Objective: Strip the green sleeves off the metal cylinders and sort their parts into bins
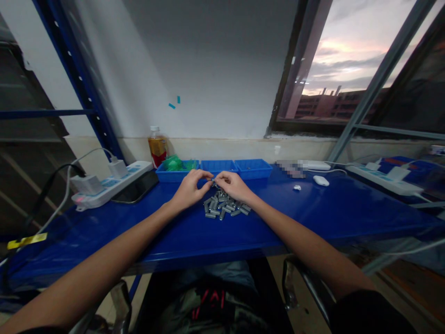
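Above a pile of small grey metal cylinders [222, 204], both hands meet fingertip to fingertip. Thumb and index finger of my left hand [190, 189] are pinched on a small metal part [213, 183], mostly covered by the fingers. From the other side, my right hand [233, 185] closes on the same spot, its fingertips touching that part. The exact kind of part is too small to make out. Several loose cylinders lie on the blue table [181, 232] just below the hands.
Behind the hands stand three joined blue trays [253, 169], the left one with green plastic [175, 163]. A drink bottle [157, 147], phone [135, 188] and power strip [111, 185] are on the left. An earbud [296, 187], its case [320, 180] and another power strip [384, 178] lie right.
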`<act>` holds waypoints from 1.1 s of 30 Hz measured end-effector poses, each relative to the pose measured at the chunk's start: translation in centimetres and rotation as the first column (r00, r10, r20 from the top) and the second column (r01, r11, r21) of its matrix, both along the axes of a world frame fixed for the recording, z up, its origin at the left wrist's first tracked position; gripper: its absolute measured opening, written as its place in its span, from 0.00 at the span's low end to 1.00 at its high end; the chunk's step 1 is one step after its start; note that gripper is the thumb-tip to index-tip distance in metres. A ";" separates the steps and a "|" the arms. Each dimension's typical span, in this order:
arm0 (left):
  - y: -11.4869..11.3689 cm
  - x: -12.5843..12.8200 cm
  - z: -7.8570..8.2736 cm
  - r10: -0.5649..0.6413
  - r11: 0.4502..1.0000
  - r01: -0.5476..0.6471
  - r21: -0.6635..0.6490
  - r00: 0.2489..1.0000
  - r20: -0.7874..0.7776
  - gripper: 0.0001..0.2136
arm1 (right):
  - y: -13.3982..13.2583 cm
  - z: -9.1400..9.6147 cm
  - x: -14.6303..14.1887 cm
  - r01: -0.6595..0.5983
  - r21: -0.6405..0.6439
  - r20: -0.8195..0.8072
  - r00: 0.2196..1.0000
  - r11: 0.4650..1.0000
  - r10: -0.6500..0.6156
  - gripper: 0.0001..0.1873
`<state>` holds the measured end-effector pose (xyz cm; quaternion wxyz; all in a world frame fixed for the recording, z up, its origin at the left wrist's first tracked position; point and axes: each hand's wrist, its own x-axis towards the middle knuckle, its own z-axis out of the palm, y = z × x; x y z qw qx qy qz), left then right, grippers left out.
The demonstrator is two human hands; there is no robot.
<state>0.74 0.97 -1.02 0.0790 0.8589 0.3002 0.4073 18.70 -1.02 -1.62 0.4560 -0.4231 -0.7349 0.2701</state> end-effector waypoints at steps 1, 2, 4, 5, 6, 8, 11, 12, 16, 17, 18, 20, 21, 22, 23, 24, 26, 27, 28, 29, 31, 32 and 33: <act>0.1 0.1 0.0 0.005 0.996 -0.003 -0.088 1.000 0.023 0.13 | 0.0 0.0 0.0 0.010 0.013 -0.007 1.000 1.000 -0.010 0.10; 0.2 0.2 -0.1 0.006 0.983 0.002 -0.184 0.999 0.045 0.14 | 0.1 -0.1 0.1 0.021 0.027 -0.007 1.000 0.999 -0.020 0.09; 0.6 0.3 -0.3 -0.010 0.932 0.042 -0.361 0.996 0.089 0.18 | 0.0 0.0 0.1 0.034 0.058 0.014 0.999 0.998 -0.035 0.08; 0.7 0.4 -0.4 -0.019 0.902 0.067 -0.426 0.993 0.114 0.19 | -0.1 0.1 0.2 0.037 0.076 0.034 0.999 0.996 -0.040 0.07; 0.8 0.5 -0.5 -0.027 0.877 0.091 -0.472 0.990 0.139 0.20 | -0.1 0.1 0.1 0.040 0.096 0.054 0.998 0.995 -0.045 0.07; 0.9 0.6 -0.7 -0.040 0.843 0.128 -0.522 0.984 0.176 0.21 | -0.3 0.3 0.1 0.038 0.128 0.095 0.994 0.991 -0.050 0.05; 0.7 0.7 -0.7 -0.042 0.832 0.146 -0.535 0.978 0.203 0.19 | -0.5 0.4 0.0 0.038 0.143 0.129 0.990 0.989 -0.057 0.05; 0.6 0.7 -0.6 -0.036 0.837 0.146 -0.527 0.976 0.213 0.19 | -0.6 0.4 0.0 0.049 0.135 0.122 0.990 0.990 -0.065 0.06; 0.4 0.5 -0.5 -0.009 0.887 0.107 -0.449 0.976 0.216 0.19 | -0.3 0.5 0.0 0.080 0.013 0.025 0.996 0.997 -0.080 0.08; 0.4 0.5 -0.5 -0.008 0.904 0.095 -0.417 0.979 0.205 0.19 | -0.2 0.5 0.1 0.067 -0.022 0.001 0.998 0.998 -0.067 0.08; 0.4 0.4 -0.5 -0.010 0.920 0.084 -0.383 0.981 0.192 0.19 | -0.1 0.4 0.1 0.048 -0.049 -0.018 0.999 0.998 -0.049 0.09; 0.4 0.4 -0.5 -0.020 0.947 0.072 -0.313 0.986 0.164 0.17 | 0.1 0.4 0.1 0.017 -0.072 -0.041 0.999 0.997 -0.020 0.11; 0.4 0.4 -0.6 -0.024 0.957 0.066 -0.283 0.989 0.149 0.16 | 0.1 0.3 0.0 0.010 -0.072 -0.043 0.999 0.997 -0.013 0.11; 0.4 0.4 -0.6 -0.026 0.965 0.060 -0.257 0.991 0.132 0.15 | 0.2 0.2 0.0 0.009 -0.067 -0.039 0.999 0.998 -0.012 0.12; 0.3 0.4 -0.6 -0.027 0.971 0.053 -0.233 0.993 0.114 0.14 | 0.2 0.1 -0.1 0.012 -0.060 -0.031 0.999 0.998 -0.014 0.12; 0.3 0.4 -0.6 -0.026 0.976 0.046 -0.211 0.995 0.095 0.13 | 0.1 0.1 -0.1 0.018 -0.052 -0.018 1.000 0.998 -0.019 0.12; 0.4 0.4 -0.7 -0.017 0.984 0.025 -0.178 0.999 0.049 0.13 | 0.1 0.1 -0.2 0.039 -0.027 0.019 0.999 0.999 -0.039 0.11; 0.6 0.4 -0.8 -0.009 0.987 0.012 -0.160 1.000 0.018 0.14 | 0.2 0.2 -0.1 0.057 -0.004 0.045 0.997 0.998 -0.057 0.11; 0.8 0.3 -1.0 0.001 0.991 -0.004 -0.137 1.000 -0.024 0.14 | 0.3 0.3 0.2 0.083 0.029 0.074 0.994 0.996 -0.085 0.10; 1.1 0.3 -1.2 0.014 0.994 -0.022 -0.108 0.997 -0.072 0.14 | 0.5 0.5 0.6 0.117 0.072 0.103 0.987 0.990 -0.124 0.10; 2.0 0.3 -1.6 0.050 0.998 -0.058 -0.039 0.982 -0.182 0.13 | 1.2 0.8 2.0 0.212 0.180 0.149 0.959 0.961 -0.240 0.09; 2.5 0.4 -1.9 0.073 0.997 -0.077 -0.009 0.970 -0.232 0.13 | 1.7 0.9 3.0 0.270 0.233 0.159 0.937 0.934 -0.310 0.08; 3.0 0.4 -2.2 0.094 0.995 -0.096 0.007 0.956 -0.278 0.13 | 2.2 1.0 4.2 0.330 0.283 0.168 0.907 0.900 -0.385 0.08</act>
